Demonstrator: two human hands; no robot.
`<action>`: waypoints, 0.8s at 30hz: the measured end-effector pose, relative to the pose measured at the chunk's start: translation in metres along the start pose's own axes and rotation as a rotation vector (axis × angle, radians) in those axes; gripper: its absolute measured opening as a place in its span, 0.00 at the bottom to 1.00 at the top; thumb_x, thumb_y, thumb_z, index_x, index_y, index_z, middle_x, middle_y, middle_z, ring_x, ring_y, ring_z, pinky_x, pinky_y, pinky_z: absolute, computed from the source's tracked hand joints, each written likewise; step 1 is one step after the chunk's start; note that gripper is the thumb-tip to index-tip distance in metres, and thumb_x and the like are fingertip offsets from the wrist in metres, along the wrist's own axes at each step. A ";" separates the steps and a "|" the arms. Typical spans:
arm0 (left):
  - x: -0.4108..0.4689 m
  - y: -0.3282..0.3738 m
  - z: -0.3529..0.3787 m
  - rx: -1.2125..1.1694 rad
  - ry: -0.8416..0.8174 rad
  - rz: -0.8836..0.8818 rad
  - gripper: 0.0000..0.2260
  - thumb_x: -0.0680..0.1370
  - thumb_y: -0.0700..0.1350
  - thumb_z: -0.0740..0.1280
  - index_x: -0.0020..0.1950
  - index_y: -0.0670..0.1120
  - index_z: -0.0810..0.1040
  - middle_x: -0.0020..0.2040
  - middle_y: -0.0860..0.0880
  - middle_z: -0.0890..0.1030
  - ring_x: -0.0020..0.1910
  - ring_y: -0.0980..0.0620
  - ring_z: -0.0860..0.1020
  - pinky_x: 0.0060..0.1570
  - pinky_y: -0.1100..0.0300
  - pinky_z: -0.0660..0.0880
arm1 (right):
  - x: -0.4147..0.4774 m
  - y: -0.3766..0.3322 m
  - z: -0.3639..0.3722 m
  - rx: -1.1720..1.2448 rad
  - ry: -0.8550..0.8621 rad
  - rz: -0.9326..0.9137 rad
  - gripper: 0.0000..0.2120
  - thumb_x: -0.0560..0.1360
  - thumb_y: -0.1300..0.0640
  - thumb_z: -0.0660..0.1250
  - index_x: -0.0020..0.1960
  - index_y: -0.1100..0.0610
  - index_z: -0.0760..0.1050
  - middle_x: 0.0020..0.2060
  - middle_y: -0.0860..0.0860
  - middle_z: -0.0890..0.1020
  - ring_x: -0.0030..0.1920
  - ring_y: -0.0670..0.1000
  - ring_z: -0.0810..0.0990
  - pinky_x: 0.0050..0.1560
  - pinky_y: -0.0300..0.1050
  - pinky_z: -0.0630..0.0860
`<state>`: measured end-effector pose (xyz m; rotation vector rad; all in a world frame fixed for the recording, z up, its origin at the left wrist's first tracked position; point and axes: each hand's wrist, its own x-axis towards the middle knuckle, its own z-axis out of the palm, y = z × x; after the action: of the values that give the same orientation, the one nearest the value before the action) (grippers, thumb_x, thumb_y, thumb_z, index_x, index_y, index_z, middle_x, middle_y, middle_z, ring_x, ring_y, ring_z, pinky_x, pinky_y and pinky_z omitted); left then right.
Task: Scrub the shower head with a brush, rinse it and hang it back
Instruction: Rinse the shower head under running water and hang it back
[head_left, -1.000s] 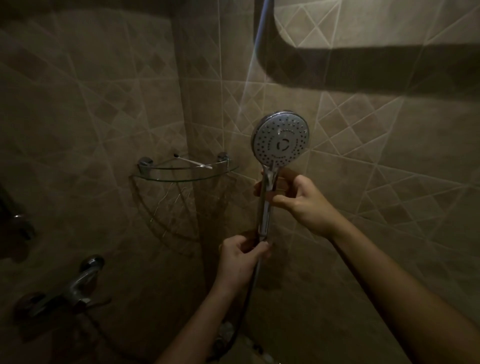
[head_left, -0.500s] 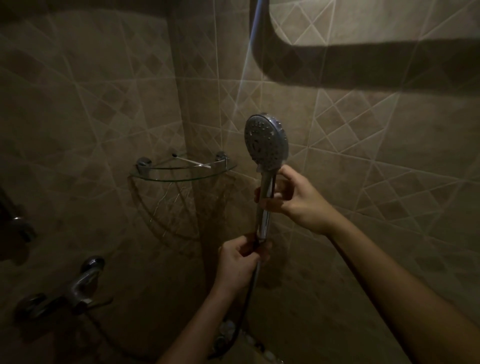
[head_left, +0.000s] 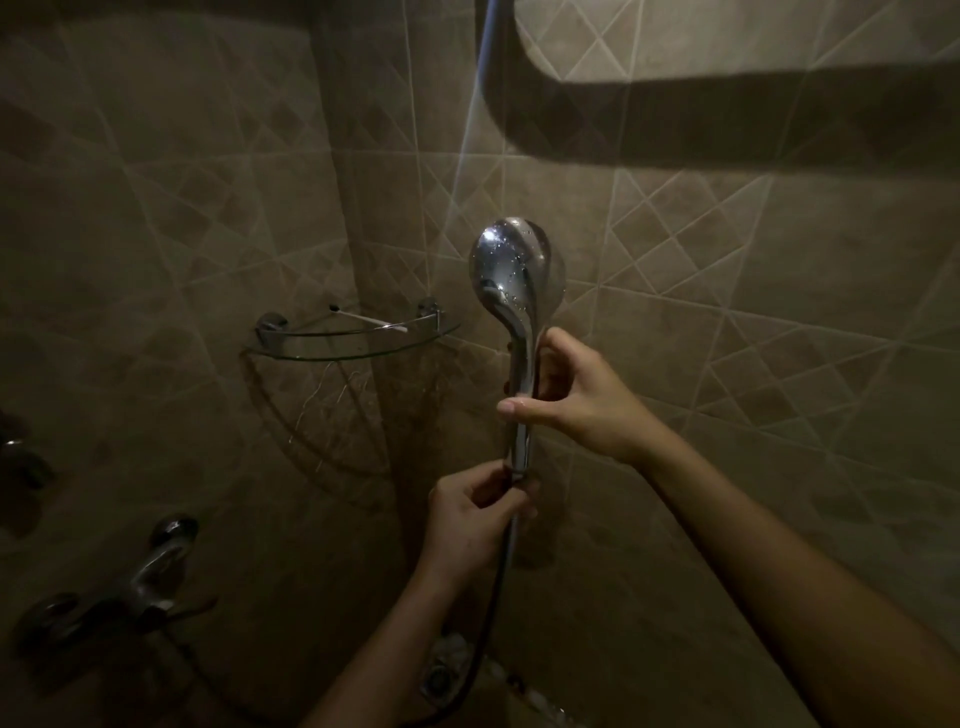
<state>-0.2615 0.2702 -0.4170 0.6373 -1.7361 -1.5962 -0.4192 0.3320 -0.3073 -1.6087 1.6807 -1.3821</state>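
I see the right hand (head_left: 576, 402) pinching the shower head (head_left: 517, 270) by its handle, with the left hand (head_left: 467, 522) fingers curled round the bottom end.

The corner is taken by a curved glass shelf (head_left: 363, 343), the lower left by a chrome mixer tap (head_left: 150, 571). Room is left between them, beside the round chrome shower head (head_left: 514, 270).

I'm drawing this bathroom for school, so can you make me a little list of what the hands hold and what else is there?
Held thing: shiny round chrome shower head, wet back facing the camera
Right hand: grips the middle of its handle
Left hand: pinches the handle's bottom end, at the dark hose
Wall corner: curved glass shelf
Lower left: metal tap
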 end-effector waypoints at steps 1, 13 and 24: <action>-0.001 0.001 0.000 0.001 -0.002 0.007 0.09 0.76 0.37 0.72 0.52 0.48 0.86 0.44 0.47 0.87 0.45 0.46 0.86 0.46 0.51 0.84 | -0.001 0.000 -0.001 0.016 -0.009 0.004 0.18 0.74 0.59 0.76 0.60 0.54 0.74 0.46 0.51 0.82 0.47 0.44 0.83 0.48 0.41 0.80; -0.001 -0.007 -0.006 -0.017 0.026 0.033 0.09 0.76 0.39 0.72 0.52 0.51 0.86 0.45 0.46 0.87 0.46 0.45 0.86 0.47 0.49 0.83 | 0.000 0.003 0.007 -0.104 -0.031 0.135 0.22 0.73 0.49 0.76 0.61 0.59 0.76 0.51 0.65 0.82 0.50 0.61 0.83 0.53 0.65 0.80; 0.002 -0.014 -0.003 -0.047 0.074 0.029 0.06 0.75 0.37 0.73 0.49 0.45 0.87 0.42 0.46 0.87 0.42 0.46 0.86 0.44 0.51 0.81 | 0.004 0.005 0.004 -0.007 -0.076 0.124 0.26 0.74 0.63 0.75 0.68 0.52 0.72 0.55 0.50 0.83 0.56 0.45 0.84 0.56 0.47 0.83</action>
<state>-0.2616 0.2650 -0.4308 0.6375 -1.6422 -1.5698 -0.4190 0.3262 -0.3116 -1.5139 1.7117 -1.2413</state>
